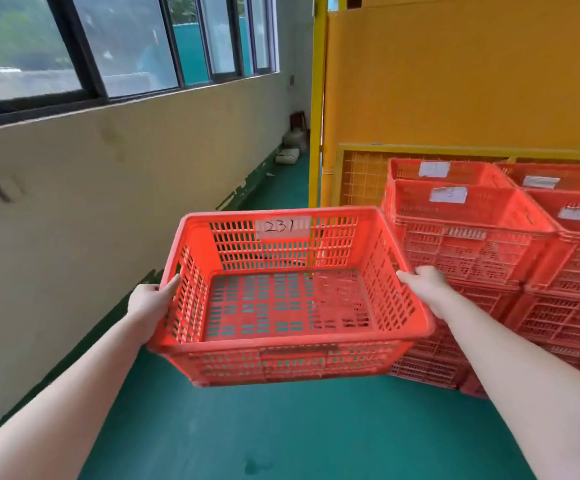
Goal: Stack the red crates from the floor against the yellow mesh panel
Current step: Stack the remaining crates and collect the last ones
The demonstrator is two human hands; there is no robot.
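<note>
I hold an empty red slotted crate [281, 306] in the air above the green floor, with a white label reading 231 on its far wall. My left hand [150, 301] grips its left rim and my right hand [423, 280] grips its right rim. Just to the right stand stacks of red crates [472, 244], several crates high, with white labels. These stacks lean up against the yellow mesh panel [361, 174]. The held crate's right corner nearly touches the nearest stack.
A beige wall with windows [74, 168] runs along the left. The green floor [281, 427] forms a narrow aisle toward the back. A yellow post [317, 116] edges the orange panel. Small objects [290, 150] lie at the aisle's far end.
</note>
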